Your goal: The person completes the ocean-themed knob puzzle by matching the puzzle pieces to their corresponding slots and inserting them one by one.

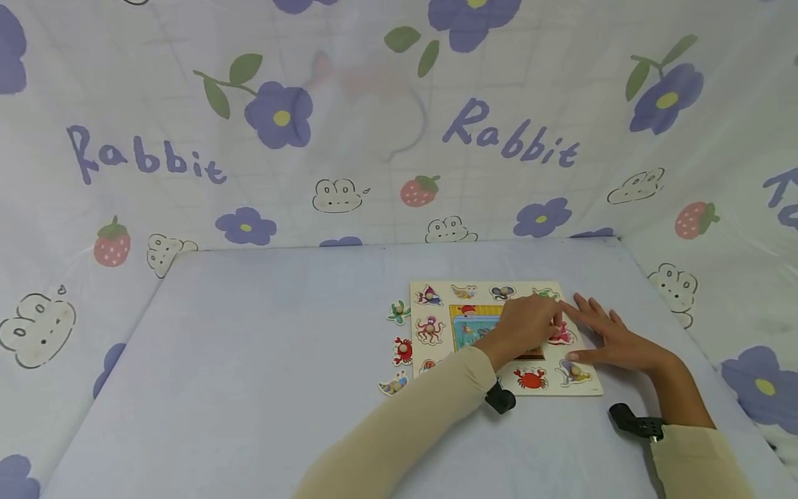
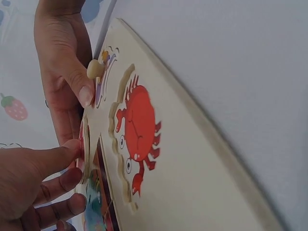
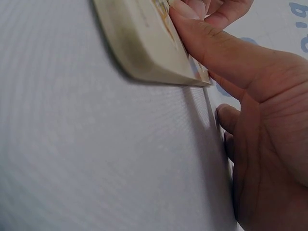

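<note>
A cream wooden peg puzzle board (image 1: pixel 591 387) with sea-animal pictures lies on the table. My left hand (image 1: pixel 526 322) is over its right half, pinching a pinkish-red puzzle piece (image 1: pixel 563 335) at the right side. In the left wrist view the thumb touches the edge of that piece (image 2: pixel 84 144); its knob is hidden. My right hand (image 1: pixel 617 343) rests at the board's right edge, fingers spread and thumb on the board, near a knobbed piece (image 1: pixel 575 373) in the lower right corner. Beside that is a red crab picture (image 2: pixel 139 122) in its recess, with no piece over it.
Loose along the board's left edge lie a green piece (image 1: pixel 399 312), a red crab piece (image 1: pixel 402 351) and a snail-like piece (image 1: pixel 394 384). Several pieces sit in the board, among them an octopus (image 1: pixel 430 330). A printed curtain (image 1: pixel 374 138) stands behind the white table (image 1: pixel 249 360).
</note>
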`<state>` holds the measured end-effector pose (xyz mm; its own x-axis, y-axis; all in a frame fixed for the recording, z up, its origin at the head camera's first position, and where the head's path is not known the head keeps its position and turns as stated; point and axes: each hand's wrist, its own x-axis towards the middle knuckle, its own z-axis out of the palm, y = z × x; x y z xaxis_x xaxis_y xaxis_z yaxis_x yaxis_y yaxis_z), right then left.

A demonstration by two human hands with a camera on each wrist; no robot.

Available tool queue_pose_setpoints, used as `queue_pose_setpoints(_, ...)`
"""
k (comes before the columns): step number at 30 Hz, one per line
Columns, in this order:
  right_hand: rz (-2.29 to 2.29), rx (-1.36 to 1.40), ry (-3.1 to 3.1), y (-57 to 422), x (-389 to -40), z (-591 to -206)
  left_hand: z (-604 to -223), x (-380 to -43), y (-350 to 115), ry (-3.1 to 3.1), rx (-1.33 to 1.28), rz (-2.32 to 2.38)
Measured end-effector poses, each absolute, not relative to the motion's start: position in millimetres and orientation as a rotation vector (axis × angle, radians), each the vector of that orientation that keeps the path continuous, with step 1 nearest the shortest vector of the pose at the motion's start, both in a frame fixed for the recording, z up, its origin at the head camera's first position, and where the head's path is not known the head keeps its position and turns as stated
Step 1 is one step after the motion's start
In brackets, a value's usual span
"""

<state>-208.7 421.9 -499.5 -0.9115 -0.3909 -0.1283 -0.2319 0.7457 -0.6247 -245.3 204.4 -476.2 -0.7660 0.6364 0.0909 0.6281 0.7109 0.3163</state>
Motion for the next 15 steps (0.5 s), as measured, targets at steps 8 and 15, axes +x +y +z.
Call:
queue_pose_setpoints(8, -0.911, -0.478, 2.699, 421.7, -207.7, -498.1, -475.7, -244.5, 206.1, 2.875, 1.054, 0.516)
queue_pose_setpoints(15, -0.923, -0.492, 2.691, 421.0, -207.7, -497.6, -474.3, -241.7, 208.3, 2.883, 1.059, 0.531)
